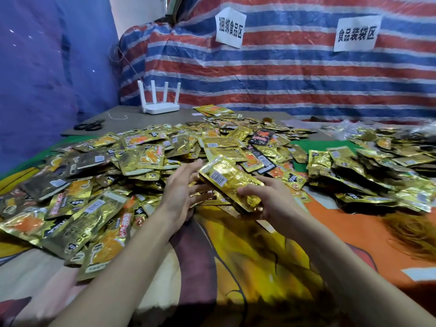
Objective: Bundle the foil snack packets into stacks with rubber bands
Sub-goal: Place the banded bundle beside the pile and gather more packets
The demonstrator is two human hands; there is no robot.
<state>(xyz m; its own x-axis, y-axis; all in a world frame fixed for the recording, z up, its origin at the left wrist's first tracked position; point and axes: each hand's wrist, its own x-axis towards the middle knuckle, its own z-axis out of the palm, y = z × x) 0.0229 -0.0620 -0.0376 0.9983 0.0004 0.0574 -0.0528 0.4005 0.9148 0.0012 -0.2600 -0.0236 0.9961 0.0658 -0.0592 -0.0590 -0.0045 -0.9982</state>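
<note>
A: Forearms fill the bottom edge, both reaching to one small stack point(230, 182) of gold packets held just above the surface point(354, 223). How is it held?

B: Right grip point(271, 197) is closed round the stack's near end, thumb on top. Left grip point(179, 192) is wide, fingers straight, laid against the stack's left edge. I judge it is squaring the packets up.

A: Any band on it?

B: None that I can see. This stack looks gathered but not yet tied.

A: And the rest?

B: One big loose pile point(141, 159) spreads behind and to the left of the grips. A second heap point(377, 175) lies well apart on the right. It looks more orderly, perhaps finished bundles, but I cannot tell whether bands hold them.

A: So, early or late?

B: Midway at best, I'd say, since far more lies loose than sorted. This stack needs its band, and many more stacks have to be made after it.
</note>
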